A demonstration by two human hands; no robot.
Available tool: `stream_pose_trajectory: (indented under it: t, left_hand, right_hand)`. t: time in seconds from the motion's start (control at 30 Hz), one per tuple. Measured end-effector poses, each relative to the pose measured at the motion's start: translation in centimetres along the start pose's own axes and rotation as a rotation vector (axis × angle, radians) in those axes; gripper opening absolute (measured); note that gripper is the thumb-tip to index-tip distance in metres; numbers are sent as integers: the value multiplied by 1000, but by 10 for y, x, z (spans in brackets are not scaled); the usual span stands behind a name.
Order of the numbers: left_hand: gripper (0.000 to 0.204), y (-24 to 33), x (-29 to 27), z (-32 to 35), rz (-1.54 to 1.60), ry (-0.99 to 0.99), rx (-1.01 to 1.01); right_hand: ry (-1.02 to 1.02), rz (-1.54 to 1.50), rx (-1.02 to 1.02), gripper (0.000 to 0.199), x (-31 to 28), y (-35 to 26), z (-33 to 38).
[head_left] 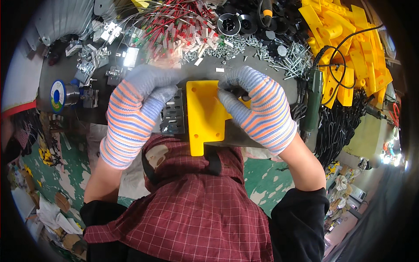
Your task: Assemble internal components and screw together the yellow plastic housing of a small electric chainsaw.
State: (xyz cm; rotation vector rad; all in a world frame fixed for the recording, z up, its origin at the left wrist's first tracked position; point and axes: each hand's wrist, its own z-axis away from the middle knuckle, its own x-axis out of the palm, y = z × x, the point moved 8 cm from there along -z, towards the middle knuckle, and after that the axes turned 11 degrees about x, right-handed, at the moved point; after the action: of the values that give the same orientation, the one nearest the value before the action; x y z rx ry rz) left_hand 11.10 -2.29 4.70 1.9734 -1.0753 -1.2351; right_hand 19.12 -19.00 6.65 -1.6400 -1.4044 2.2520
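Both my hands wear striped knit gloves in grey, orange and blue. A flat yellow plastic part with holes near its corners and a tab at the bottom lies before me, its tab jutting over the table's near edge. Thumb and fingers of my right hand close on its upper right edge; part of it is hidden behind the thumb. My left hand is bent inward with its fingers closed. Its fingertips are blurred, and what they hold cannot be made out. Beneath that thumb lies a slotted metal plate, left of the yellow part.
Red wires with connectors, loose screws and black round parts are heaped at the back. Yellow parts pile up at right, beside a green power screwdriver. A solder spool and metal brackets are at left.
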Motion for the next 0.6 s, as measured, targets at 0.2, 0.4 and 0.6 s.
stream_pose_trajectory:
  t: [0.2,0.4,0.6]
  left_hand:
    - [17,-28,0,21,318,242,-310]
    - [17,-31,-5,14,95,136,-242]
    - [15,-21,3,6,214,172,-193]
  right_hand:
    - [38,-53,-7,13,-8,-7,13]
    - [3,83,-354,20,22,-38,43]
    - [60,209,-296,19,42,-29,51]
